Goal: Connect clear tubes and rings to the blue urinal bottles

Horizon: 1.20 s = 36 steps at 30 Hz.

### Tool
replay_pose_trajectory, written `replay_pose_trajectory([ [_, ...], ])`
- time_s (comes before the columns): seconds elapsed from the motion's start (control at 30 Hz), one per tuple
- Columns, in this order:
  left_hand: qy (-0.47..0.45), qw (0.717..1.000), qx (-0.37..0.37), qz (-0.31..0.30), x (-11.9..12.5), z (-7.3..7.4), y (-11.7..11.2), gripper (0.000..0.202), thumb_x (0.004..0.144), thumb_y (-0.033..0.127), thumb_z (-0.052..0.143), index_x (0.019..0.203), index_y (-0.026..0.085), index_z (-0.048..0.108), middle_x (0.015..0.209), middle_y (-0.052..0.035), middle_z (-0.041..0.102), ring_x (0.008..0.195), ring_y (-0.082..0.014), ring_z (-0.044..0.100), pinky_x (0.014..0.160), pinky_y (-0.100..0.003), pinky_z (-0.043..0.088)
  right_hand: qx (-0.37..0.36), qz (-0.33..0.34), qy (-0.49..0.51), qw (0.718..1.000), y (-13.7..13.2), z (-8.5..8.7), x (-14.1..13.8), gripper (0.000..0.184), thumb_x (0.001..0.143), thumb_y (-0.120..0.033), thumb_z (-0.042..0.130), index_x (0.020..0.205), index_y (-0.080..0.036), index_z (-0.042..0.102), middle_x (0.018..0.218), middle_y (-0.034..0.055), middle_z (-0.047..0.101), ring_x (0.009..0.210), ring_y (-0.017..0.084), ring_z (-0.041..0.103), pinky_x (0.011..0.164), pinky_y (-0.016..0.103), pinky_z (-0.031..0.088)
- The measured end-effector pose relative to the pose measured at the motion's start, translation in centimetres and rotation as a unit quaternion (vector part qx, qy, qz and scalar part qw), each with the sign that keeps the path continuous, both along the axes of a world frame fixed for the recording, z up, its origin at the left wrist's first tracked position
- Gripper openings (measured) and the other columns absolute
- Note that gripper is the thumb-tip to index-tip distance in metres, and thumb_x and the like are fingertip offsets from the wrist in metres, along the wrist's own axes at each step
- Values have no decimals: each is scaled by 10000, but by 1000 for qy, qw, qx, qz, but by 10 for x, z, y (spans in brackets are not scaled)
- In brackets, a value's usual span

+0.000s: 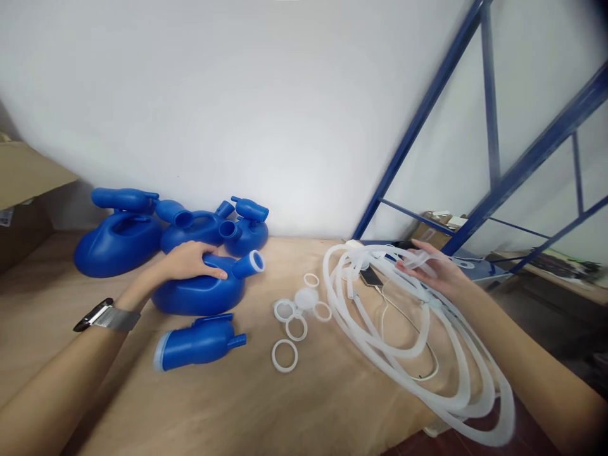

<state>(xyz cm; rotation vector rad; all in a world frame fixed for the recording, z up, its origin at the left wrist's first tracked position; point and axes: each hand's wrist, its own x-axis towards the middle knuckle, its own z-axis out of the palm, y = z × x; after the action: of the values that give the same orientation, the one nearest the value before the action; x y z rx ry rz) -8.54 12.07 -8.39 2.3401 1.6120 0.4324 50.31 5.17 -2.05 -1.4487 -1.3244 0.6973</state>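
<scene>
My left hand (pixel 192 261) lies on top of a blue plastic container (pixel 202 288) with a white-rimmed spout, fingers wrapped over its handle. My right hand (pixel 434 269) reaches into a coil of translucent white tubing (pixel 403 342), fingers spread and blurred among the loops. Several white rings (pixel 297 323) lie on the brown table (pixel 266 405) between the two hands. A smaller blue funnel-shaped piece (pixel 197 342) lies in front of the container. A silver bracelet (pixel 107 315) sits on my left wrist.
More blue containers (pixel 121 237) stand against the white wall behind. A cardboard box (pixel 21 196) is at far left. A blue metal shelf frame (pixel 494 183) rises at right, with a phone (pixel 370 277) and cable under the tubing.
</scene>
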Motion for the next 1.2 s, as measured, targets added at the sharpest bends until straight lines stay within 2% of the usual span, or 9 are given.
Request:
replay_pose_trajectory([
  [0.17, -1, 1000, 5, -13, -1, -1, -1, 624, 645, 844, 693, 877, 271, 774, 981, -46, 791, 960, -335, 708, 732, -328, 454, 84, 49, 246, 964, 8, 25, -29, 401, 872, -596, 715, 673, -281, 567, 726, 2, 631, 877, 218, 718, 1067, 446, 594],
  [0.47, 4, 1000, 6, -8, 2, 2, -3, 632, 652, 841, 681, 880, 257, 771, 906, -45, 778, 887, -313, 700, 696, -323, 423, 342, 199, 300, 868, 37, 64, -104, 211, 852, -323, 708, 691, -266, 583, 881, -40, 671, 901, 131, 707, 1091, 350, 516],
  [0.53, -3, 1000, 2, -12, 2, 3, -3, 622, 656, 838, 679, 877, 264, 772, 906, -40, 780, 891, -312, 703, 702, -321, 426, 354, 207, 354, 841, 42, 67, -125, 30, 822, -280, 685, 838, -281, 660, 1002, -13, 703, 1039, 156, 718, 1093, 337, 524],
  [0.63, -6, 1000, -1, -7, 2, 3, -4, 612, 648, 842, 682, 830, 263, 763, 940, -45, 788, 935, -330, 707, 722, -328, 436, 326, 206, 505, 772, 48, 67, -148, 277, 819, -281, 605, 1090, -264, 665, 1189, 67, 693, 1285, 211, 653, 1064, 362, 561],
  [0.7, -7, 1000, 0, -5, 2, 3, -4, 609, 647, 842, 687, 817, 262, 758, 940, -46, 788, 947, -334, 708, 722, -328, 436, 304, 173, 562, 750, 51, 60, -154, 266, 826, -325, 584, 1080, -269, 638, 1231, 79, 683, 1345, 243, 618, 1052, 418, 580],
  [0.83, -5, 1000, 10, -12, 2, 2, -4, 595, 663, 836, 685, 808, 262, 745, 857, -34, 766, 855, -302, 700, 674, -315, 409, 234, 175, 492, 820, 54, 28, -168, 300, 746, -305, 681, 1040, -265, 637, 1239, 69, 706, 1363, 286, 602, 1137, 512, 533],
  [1.0, -10, 1000, 6, -11, 2, 2, -5, 611, 658, 844, 683, 807, 254, 736, 832, -23, 744, 834, -278, 683, 682, -313, 395, 8, 242, 388, 889, 50, -27, -206, 452, 766, -233, 747, 1205, -267, 647, 1298, 65, 698, 1318, 270, 645, 1216, 501, 458],
  [1.1, -9, 1000, 8, -7, 3, 2, -6, 623, 657, 845, 676, 820, 247, 741, 859, -26, 751, 844, -279, 685, 695, -320, 400, 11, 254, 282, 925, 52, -56, -213, 421, 841, -295, 730, 1251, -301, 634, 1307, 58, 691, 1276, 258, 667, 1188, 510, 475],
  [1.2, -6, 1000, 13, -6, 3, 3, -7, 628, 666, 839, 678, 849, 243, 751, 897, -34, 765, 853, -286, 689, 701, -325, 416, 70, 274, 0, 959, 60, -73, -198, 354, 885, -219, 633, 1232, -268, 681, 1289, 93, 690, 1251, 272, 653, 1157, 556, 472],
])
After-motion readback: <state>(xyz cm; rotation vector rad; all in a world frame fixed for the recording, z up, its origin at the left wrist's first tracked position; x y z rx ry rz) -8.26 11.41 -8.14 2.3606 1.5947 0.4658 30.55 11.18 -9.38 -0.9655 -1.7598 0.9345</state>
